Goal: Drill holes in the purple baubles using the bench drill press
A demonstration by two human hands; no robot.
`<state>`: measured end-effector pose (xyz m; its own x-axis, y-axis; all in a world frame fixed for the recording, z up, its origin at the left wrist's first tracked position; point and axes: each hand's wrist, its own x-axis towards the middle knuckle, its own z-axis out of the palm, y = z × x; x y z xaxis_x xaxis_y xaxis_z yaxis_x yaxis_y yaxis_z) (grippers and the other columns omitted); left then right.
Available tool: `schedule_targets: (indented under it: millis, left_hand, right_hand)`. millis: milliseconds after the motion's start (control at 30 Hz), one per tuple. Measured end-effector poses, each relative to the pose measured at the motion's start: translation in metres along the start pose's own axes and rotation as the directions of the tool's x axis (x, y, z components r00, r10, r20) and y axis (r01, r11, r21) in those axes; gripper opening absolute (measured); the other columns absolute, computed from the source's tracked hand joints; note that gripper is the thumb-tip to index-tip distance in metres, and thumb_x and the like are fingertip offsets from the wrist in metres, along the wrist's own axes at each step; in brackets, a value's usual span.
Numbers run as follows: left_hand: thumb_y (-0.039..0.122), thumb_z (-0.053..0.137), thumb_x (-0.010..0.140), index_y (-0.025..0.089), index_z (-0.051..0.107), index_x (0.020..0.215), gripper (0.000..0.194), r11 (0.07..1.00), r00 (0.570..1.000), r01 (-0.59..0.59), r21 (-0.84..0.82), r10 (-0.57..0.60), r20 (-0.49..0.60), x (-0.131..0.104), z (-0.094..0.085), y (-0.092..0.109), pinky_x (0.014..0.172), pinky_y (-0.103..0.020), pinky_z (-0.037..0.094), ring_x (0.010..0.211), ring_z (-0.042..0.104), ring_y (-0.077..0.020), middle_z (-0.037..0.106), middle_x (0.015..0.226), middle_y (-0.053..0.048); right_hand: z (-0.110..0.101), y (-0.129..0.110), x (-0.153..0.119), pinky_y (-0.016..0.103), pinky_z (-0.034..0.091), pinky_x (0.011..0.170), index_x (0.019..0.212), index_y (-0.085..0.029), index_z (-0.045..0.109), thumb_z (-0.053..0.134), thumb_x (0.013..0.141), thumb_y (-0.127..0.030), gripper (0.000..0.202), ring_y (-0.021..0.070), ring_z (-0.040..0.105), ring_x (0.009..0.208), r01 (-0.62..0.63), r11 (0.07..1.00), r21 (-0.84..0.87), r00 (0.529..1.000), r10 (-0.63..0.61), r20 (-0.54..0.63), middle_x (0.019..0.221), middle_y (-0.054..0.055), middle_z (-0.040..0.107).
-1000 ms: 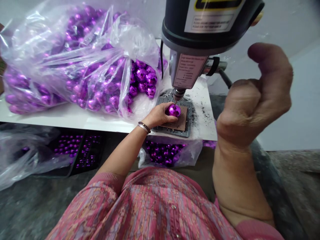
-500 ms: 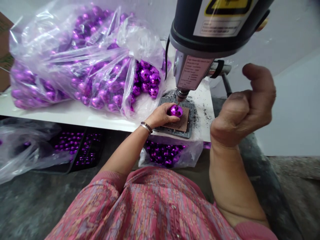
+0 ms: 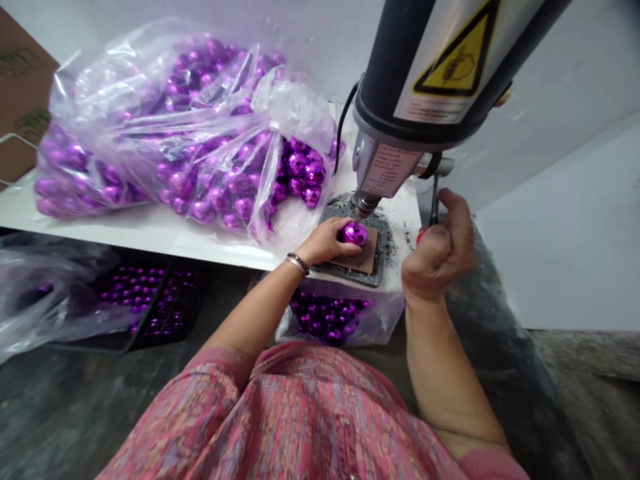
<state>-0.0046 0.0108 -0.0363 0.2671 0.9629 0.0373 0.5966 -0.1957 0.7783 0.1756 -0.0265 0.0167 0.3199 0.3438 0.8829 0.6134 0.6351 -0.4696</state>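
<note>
Our right hand (image 3: 439, 250) is raised, fingers bent, at the red knob (image 3: 420, 236) of the drill's lever (image 3: 435, 197); whether it grips, we cannot tell. Our left hand (image 3: 330, 241) reaches forward over the surface (image 3: 135, 232). There we see a big plastic bag (image 3: 303, 110) full of purple balls; below, dark trays (image 3: 149, 307) of more balls, then a smaller plastic bag (image 3: 390, 317) holding others. Between left thumb and fingers we grasp one purple ball (image 3: 355, 233), beneath the drill (image 3: 423, 120).
</note>
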Motion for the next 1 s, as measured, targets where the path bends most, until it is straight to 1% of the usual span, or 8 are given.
schedule_targets:
  millis: [100, 200, 367, 467, 567, 700, 867, 1000]
  left_hand:
    - [0.023, 0.092, 0.071, 0.014, 0.070, 0.138, 0.071, 0.999, 0.999, 0.032, -0.017, -0.032, -0.001, -0.001, 0.000, 0.005, 0.117, -0.040, 0.049, 0.128, 0.066, -0.0275, 0.072, 0.138, -0.013]
    - [0.022, 0.090, 0.073, 0.015, 0.072, 0.133, 0.063, 0.996, 0.998, 0.059, -0.068, -0.058, 0.017, -0.006, -0.002, 0.012, 0.112, -0.039, 0.053, 0.120, 0.070, -0.0265, 0.077, 0.128, -0.009]
    - [0.023, 0.086, 0.076, 0.017, 0.070, 0.135, 0.061, 0.993, 0.999, 0.029, -0.113, -0.032, -0.023, -0.039, -0.013, 0.016, 0.109, -0.038, 0.055, 0.118, 0.071, -0.0257, 0.077, 0.127, -0.008]
    - [0.025, 0.087, 0.074, 0.021, 0.068, 0.138, 0.066, 0.995, 0.999, -0.038, -0.090, 0.040, 0.021, -0.075, -0.020, 0.010, 0.115, -0.043, 0.052, 0.127, 0.068, -0.0280, 0.073, 0.137, -0.011]
    - [0.025, 0.087, 0.070, 0.026, 0.069, 0.138, 0.070, 0.994, 0.974, -0.085, -0.073, 0.098, 0.203, -0.113, -0.025, 0.000, 0.115, -0.046, 0.053, 0.127, 0.068, -0.0294, 0.072, 0.138, -0.011]
    - [0.027, 0.085, 0.072, 0.024, 0.068, 0.143, 0.073, 0.999, 0.974, 0.032, 0.015, -0.034, 0.225, -0.136, -0.036, -0.008, 0.103, -0.041, 0.060, 0.103, 0.073, -0.0238, 0.068, 0.140, -0.013]
    - [0.031, 0.069, 0.091, 0.017, 0.067, 0.143, 0.054, 0.980, 0.977, 0.198, 0.022, -0.195, -0.079, -0.085, -0.059, -0.009, 0.092, -0.036, 0.061, 0.089, 0.074, -0.0197, 0.075, 0.128, -0.013]
    - [0.017, 0.060, 0.094, 0.011, 0.066, 0.140, 0.047, 0.955, 0.897, 0.294, -0.022, -0.284, -0.339, -0.007, -0.070, -0.017, 0.104, -0.038, 0.057, 0.109, 0.076, -0.0249, 0.074, 0.135, -0.019]
  right_hand:
    - [-0.003, -0.007, 0.011, 0.013, 0.044, 0.066, 0.122, -0.012, 0.071, 0.036, 0.104, -0.046, 0.052, -0.0052, 0.044, 0.061, 0.009, 1.000, 0.008, 1.000, -0.009, -0.005, 0.076, 0.000, 0.058]
    - [-0.005, -0.029, 0.051, 0.017, 0.047, 0.079, 0.117, -0.012, 0.074, 0.035, 0.103, -0.047, 0.054, -0.0052, 0.054, 0.076, -0.015, 1.000, -0.018, 1.000, 0.015, 0.017, 0.094, 0.002, 0.065]
    - [0.004, -0.048, 0.117, 0.016, 0.045, 0.076, 0.105, -0.011, 0.077, 0.036, 0.100, -0.027, 0.044, -0.0042, 0.053, 0.072, -0.389, 0.921, 0.022, 0.907, 0.378, 0.186, 0.068, -0.002, 0.049]
    - [0.008, -0.043, 0.124, 0.014, 0.048, 0.075, 0.094, -0.009, 0.076, 0.037, 0.102, -0.023, 0.042, -0.0026, 0.055, 0.073, -0.398, 0.915, 0.067, 0.909, 0.384, 0.162, 0.072, 0.001, 0.056]
    - [0.008, -0.038, 0.118, 0.014, 0.049, 0.074, 0.094, -0.011, 0.077, 0.037, 0.102, -0.028, 0.044, -0.0025, 0.056, 0.071, -0.419, 0.907, 0.043, 0.900, 0.409, 0.150, 0.077, 0.002, 0.060]
    - [0.004, -0.038, 0.112, 0.014, 0.047, 0.074, 0.101, -0.013, 0.079, 0.037, 0.101, -0.032, 0.046, -0.0055, 0.053, 0.068, -0.426, 0.904, 0.035, 0.894, 0.415, 0.169, 0.080, 0.001, 0.064]
    - [0.000, -0.036, 0.107, 0.022, 0.038, 0.070, 0.107, -0.020, 0.079, 0.046, 0.098, -0.040, 0.039, -0.0060, 0.050, 0.067, -0.432, 0.902, 0.020, 0.886, 0.420, 0.195, 0.073, -0.006, 0.059]
    - [-0.001, -0.039, 0.104, 0.023, 0.036, 0.069, 0.105, -0.020, 0.080, 0.045, 0.097, -0.040, 0.040, -0.0060, 0.047, 0.063, -0.376, 0.926, 0.042, 0.915, 0.364, 0.174, 0.069, -0.006, 0.058]
